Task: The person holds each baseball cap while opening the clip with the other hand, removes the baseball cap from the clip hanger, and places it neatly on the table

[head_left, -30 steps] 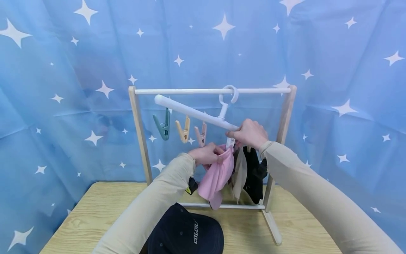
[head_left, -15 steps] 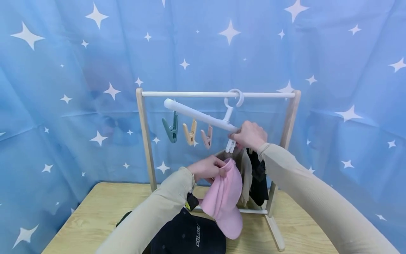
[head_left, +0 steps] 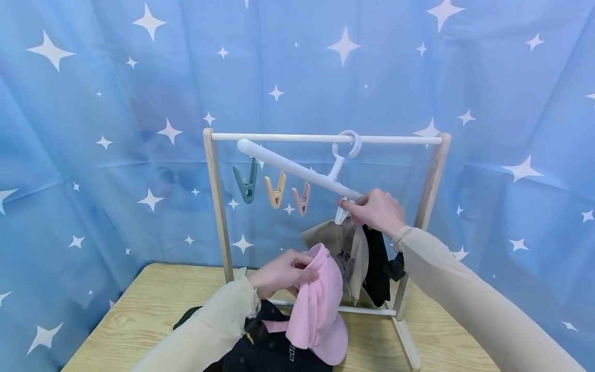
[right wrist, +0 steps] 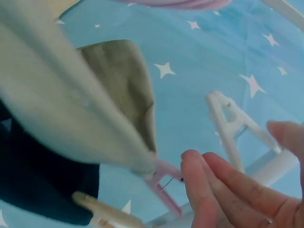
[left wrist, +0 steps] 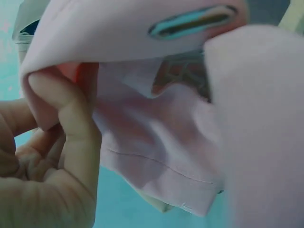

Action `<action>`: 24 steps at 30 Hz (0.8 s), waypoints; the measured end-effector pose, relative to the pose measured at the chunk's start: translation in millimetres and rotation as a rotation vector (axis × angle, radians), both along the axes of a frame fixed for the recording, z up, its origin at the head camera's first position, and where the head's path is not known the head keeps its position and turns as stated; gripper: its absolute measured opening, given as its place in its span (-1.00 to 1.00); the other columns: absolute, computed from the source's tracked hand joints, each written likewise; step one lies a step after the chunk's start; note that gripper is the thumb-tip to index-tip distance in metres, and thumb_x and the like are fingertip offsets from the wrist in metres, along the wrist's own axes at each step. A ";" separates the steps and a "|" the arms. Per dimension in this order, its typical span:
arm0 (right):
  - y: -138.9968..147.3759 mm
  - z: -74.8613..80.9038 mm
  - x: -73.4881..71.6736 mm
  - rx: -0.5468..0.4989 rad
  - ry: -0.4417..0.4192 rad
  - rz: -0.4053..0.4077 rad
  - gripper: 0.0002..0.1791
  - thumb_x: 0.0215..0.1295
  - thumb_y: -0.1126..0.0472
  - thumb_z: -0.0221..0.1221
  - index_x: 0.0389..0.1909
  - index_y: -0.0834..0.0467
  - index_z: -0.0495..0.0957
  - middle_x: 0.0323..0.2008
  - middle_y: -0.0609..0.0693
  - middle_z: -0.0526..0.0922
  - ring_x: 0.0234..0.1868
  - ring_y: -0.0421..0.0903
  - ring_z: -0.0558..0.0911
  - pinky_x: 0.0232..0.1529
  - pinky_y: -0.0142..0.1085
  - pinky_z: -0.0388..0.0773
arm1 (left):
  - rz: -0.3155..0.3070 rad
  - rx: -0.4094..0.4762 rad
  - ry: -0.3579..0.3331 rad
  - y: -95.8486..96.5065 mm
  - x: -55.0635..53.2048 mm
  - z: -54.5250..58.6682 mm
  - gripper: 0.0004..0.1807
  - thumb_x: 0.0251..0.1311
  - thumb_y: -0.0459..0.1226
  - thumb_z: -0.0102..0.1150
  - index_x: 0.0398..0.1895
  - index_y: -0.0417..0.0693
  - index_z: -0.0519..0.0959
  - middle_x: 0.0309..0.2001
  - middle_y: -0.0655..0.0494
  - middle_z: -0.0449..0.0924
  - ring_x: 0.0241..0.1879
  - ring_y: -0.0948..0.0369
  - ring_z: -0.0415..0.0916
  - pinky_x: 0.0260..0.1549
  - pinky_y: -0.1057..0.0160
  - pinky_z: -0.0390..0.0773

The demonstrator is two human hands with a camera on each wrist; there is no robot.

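Observation:
My left hand pinches the pink cap by its edge, thumb on one side and fingers on the other; the cap hangs brim down in front of the rack. In the left wrist view, the pink fabric fills most of the picture. By the lower right part of the white hanger, my right hand has its thumb and fingers spread about a white clip. That clip holds no cap. Beyond it hang a beige cap and a black cap.
The hanger hooks over the white rail of a wooden-sided rack. Green, yellow and pink clips dangle from its left side. A dark cap with lettering lies on the wooden table, partly under my left sleeve.
My left hand has drawn the pink cap away from the white clip, down and toward me. My right hand stays by the clip, its fingers now looser, and the hanger has shifted slightly.

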State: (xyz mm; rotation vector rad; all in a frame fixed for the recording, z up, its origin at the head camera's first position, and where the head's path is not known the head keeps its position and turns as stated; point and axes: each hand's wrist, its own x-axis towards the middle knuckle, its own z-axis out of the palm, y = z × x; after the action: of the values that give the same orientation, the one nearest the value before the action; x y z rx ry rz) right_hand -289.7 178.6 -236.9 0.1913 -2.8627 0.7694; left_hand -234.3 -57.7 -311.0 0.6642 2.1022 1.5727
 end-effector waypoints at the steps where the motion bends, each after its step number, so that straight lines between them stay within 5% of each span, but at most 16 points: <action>1: 2.5 -1.3 0.3 0.014 0.002 0.000 -0.33 0.19 -0.41 0.09 -0.54 0.14 0.71 -0.65 0.06 0.60 -0.71 -0.14 0.28 -0.72 -0.33 0.13 | 0.009 0.014 -0.009 -3.3 2.6 -2.1 -0.89 0.31 -0.42 0.08 -0.24 -0.30 0.60 -0.41 0.05 0.50 -0.50 0.23 0.49 -0.51 0.20 0.60; 9: 31.8 -12.9 5.7 0.078 0.108 0.069 -0.48 0.20 -0.24 0.24 -0.41 0.20 0.51 -0.57 0.02 0.52 -0.64 -0.07 0.38 -0.67 -0.25 0.28 | 0.026 0.125 -0.075 -30.9 18.1 -20.2 -0.80 0.34 -0.39 0.09 -0.08 -0.34 0.60 -0.37 0.03 0.58 -0.42 0.20 0.57 -0.45 0.14 0.63; 14: 41.3 -18.1 -1.8 0.080 0.173 0.122 -0.47 0.23 -0.01 0.31 -0.04 0.32 0.39 -0.22 0.28 0.52 -0.31 0.15 0.49 -0.39 -0.03 0.43 | 0.027 0.148 -0.112 -43.6 25.0 -32.3 -0.78 0.33 -0.38 0.11 -0.05 -0.34 0.58 -0.34 0.00 0.60 -0.36 0.16 0.60 -0.38 0.09 0.64; 19: 46.6 -25.0 -10.0 0.114 0.147 0.200 -0.31 0.26 0.18 0.25 0.35 0.25 0.21 0.14 0.41 0.31 0.04 0.30 0.35 -0.12 0.23 0.30 | 0.043 0.158 -0.158 -54.7 33.0 -44.9 -0.77 0.31 -0.38 0.13 -0.03 -0.31 0.57 -0.29 -0.06 0.65 -0.34 0.12 0.63 -0.40 0.07 0.65; 24: 50.8 -32.6 -11.6 0.134 0.123 0.243 -0.33 0.32 0.18 0.15 0.40 0.22 0.17 0.21 0.38 0.31 0.07 0.30 0.40 -0.10 0.38 0.19 | 0.042 0.174 -0.213 -65.6 42.7 -57.1 -0.75 0.29 -0.42 0.14 0.01 -0.33 0.56 -0.24 -0.14 0.66 -0.32 0.07 0.65 -0.42 0.07 0.65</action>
State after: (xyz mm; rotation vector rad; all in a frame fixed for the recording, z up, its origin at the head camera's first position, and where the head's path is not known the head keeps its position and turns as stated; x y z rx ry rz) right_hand -301.3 229.3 -269.5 0.5915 -2.8058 0.5808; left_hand -191.6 -123.3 -368.1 0.4876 1.8515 1.7796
